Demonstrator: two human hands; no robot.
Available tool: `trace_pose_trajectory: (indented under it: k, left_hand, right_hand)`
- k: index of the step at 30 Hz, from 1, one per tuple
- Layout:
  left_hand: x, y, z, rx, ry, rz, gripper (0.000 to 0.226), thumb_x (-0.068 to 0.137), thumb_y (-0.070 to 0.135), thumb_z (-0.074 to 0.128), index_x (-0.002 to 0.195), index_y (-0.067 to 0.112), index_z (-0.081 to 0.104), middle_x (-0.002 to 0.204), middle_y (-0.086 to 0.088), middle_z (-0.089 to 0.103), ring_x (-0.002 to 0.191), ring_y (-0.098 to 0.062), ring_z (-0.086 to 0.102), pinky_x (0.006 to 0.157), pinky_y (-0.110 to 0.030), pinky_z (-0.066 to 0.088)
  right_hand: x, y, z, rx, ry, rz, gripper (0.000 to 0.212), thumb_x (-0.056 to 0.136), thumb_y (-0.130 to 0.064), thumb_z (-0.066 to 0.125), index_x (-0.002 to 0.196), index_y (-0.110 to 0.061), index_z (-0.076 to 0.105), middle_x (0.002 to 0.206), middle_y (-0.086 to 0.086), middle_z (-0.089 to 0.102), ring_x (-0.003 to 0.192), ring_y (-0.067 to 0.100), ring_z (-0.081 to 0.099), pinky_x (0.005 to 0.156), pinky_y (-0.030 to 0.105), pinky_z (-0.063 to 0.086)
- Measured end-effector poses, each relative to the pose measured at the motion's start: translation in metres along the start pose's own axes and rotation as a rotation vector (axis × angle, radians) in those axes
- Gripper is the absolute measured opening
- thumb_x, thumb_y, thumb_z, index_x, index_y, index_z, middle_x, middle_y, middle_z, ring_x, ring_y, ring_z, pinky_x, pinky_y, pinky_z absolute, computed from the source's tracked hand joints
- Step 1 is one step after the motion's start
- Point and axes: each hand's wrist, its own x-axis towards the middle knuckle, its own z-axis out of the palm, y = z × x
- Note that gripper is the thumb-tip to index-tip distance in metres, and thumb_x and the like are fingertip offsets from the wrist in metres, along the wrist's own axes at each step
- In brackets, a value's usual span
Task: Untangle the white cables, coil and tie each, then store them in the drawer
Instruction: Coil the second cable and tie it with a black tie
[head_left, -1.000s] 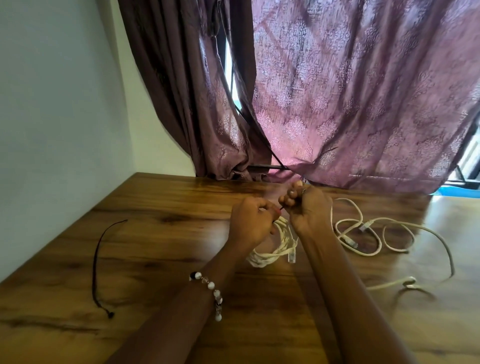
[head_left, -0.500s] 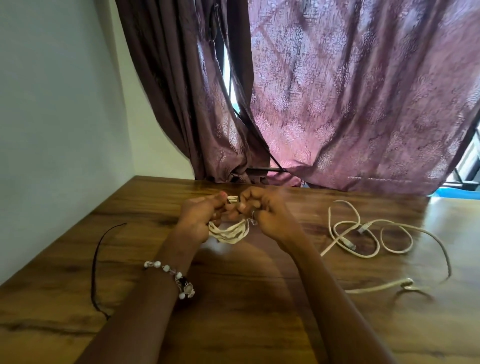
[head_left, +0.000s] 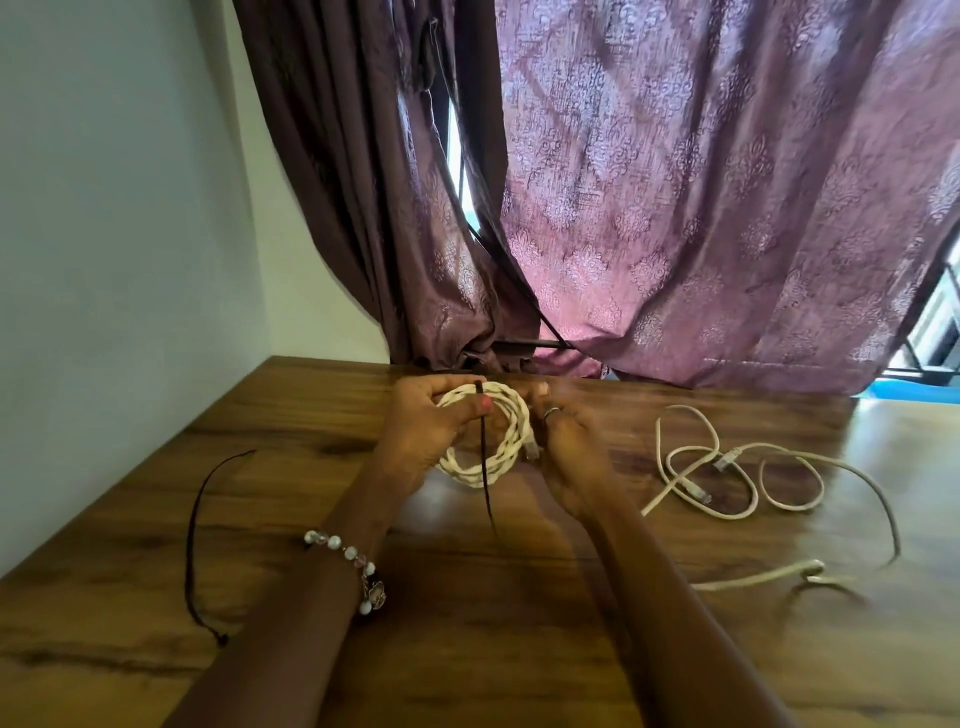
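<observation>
One cable was coiled, and the tie was going on: the coil (head_left: 488, 441) sat raised just above the tabletop (head_left: 467, 639), held between both hands. The left hand (head_left: 426, 431) gripped its left rim, thumb pinching a dark tie (head_left: 484, 457) against the loops near the top, the tie's loose end dangling down across the ring and below it. The right hand (head_left: 566, 441) curled around the coil's right side, by a plug end; what its fingertips pinched could not be told. By the look of it, the tie was laid across but not yet knotted, so this first cable counted as coiled, not tied. The second cable (head_left: 737, 478) lay well apart to the right, in loose overlapping loops on the wood, still to be coiled. A second dark tie (head_left: 195, 525) waited on the left side of the tabletop, untouched. No drawer showed anywhere, so storing was all still ahead: perhaps a third done, at a guess.
</observation>
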Motion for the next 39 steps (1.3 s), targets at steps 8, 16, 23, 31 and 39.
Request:
trace_pose_trajectory:
  k: [8,16,23,31,39]
  left_hand:
    - [0.000,-0.009,0.006,0.699,-0.072,0.567,0.027,0.086,0.027,0.059,0.103,0.008,0.070,0.095,-0.005,0.072,0.084,-0.012,0.063,0.074,-0.008,0.040]
    - [0.008,-0.015,0.001,0.644,-0.048,0.695,0.019,0.083,0.011,0.069,0.101,0.005,0.072,0.102,-0.008,0.055,0.092,-0.014,0.056,0.081,-0.008,0.042]
    - [0.004,-0.013,0.004,0.523,-0.087,0.591,0.024,0.075,0.013,0.078,0.099,0.008,0.075,0.096,-0.003,0.059,0.088,-0.005,0.058,0.075,-0.007,0.042]
    - [0.000,-0.019,0.010,0.341,-0.191,0.279,0.027,0.073,0.012,0.080,0.099,0.007,0.075,0.086,-0.011,0.071,0.045,-0.010,0.051,0.045,-0.022,0.042]
    - [-0.006,-0.019,0.019,0.291,-0.162,0.192,0.016,0.072,0.004,0.080,0.084,0.005,0.069,0.048,0.005,0.062,0.037,-0.013,0.050,0.042,-0.021,0.040]
  right_hand:
    - [0.009,0.002,-0.002,0.259,-0.098,0.263,0.035,0.098,-0.015,0.033,0.092,0.002,0.063,0.060,0.013,0.066,0.048,0.018,0.062,0.047,0.024,0.050]
    - [0.009,-0.002,-0.001,0.386,-0.128,0.335,0.043,0.072,-0.012,0.048,0.106,0.010,0.060,0.081,0.019,0.067,0.061,0.023,0.065,0.053,0.026,0.054]
    - [0.004,-0.009,-0.006,0.475,-0.112,0.388,0.029,0.099,-0.016,0.042,0.090,0.002,0.063,0.060,0.013,0.067,0.042,0.015,0.062,0.040,0.024,0.053]
    - [0.001,-0.013,-0.019,0.125,0.137,0.098,0.041,0.077,0.012,0.066,0.108,-0.014,0.062,0.070,0.012,0.072,0.055,0.017,0.068,0.048,0.025,0.054]
    - [0.004,-0.014,-0.018,-0.324,0.133,-0.323,0.014,0.076,0.013,0.065,0.078,0.000,0.072,0.077,0.016,0.072,0.068,0.019,0.068,0.065,0.036,0.057]
